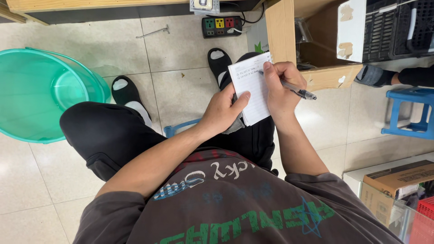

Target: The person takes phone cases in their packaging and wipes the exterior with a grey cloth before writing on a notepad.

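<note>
Seated person writing on a small lined notepad point(251, 88) held on the knee.

Left hand point(222, 110) steadies the notepad, its fingers point(239, 99) grasping the lower edge; right hand point(280, 86), at the notepad's right edge, has its fingers clenched around a pen point(296, 89). 2 lines are written near the top. Judged mid-note: the next line calls for the pen tip brought just below them, notepad held firm.
</note>
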